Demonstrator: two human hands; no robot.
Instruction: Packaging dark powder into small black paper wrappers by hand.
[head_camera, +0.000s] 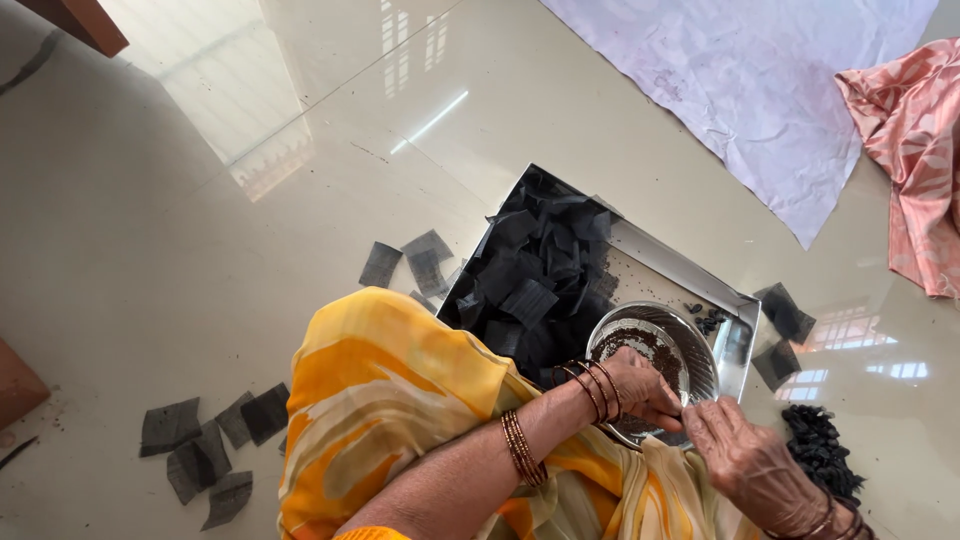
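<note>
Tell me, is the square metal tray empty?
No. The tray holds a heap of black square pieces and a round steel bowl, over which both hands meet.

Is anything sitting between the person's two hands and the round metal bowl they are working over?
Nothing visible. The left hand lies over the near rim of the round metal bowl of dark grains, and the right hand meets it at that rim. The black leaf squares lie off to one side in the tray.
</note>
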